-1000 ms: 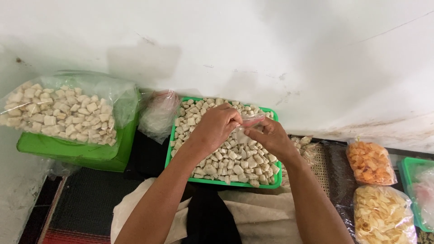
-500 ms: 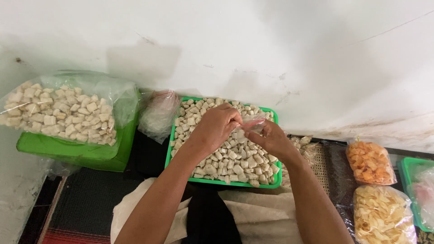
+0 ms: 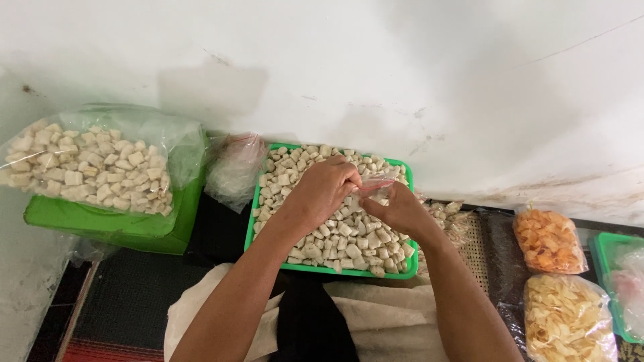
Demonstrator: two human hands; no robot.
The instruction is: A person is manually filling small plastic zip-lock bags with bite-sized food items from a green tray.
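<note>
Both my hands meet at centre frame over the green plastic tray of pale cracker pieces (image 3: 268, 231): left hand (image 3: 322, 191) and right hand (image 3: 397, 209) pinch a small clear plastic bag (image 3: 376, 182) between fingertips. I judge I'm opening its mouth; filling needs it spread.

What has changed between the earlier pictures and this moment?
The right hand drew in leftward toward the left hand. Both hands hold the small clear plastic bag as before. The green plastic tray of pale cracker pieces and the large clear bag of pale pieces stayed put.
</note>
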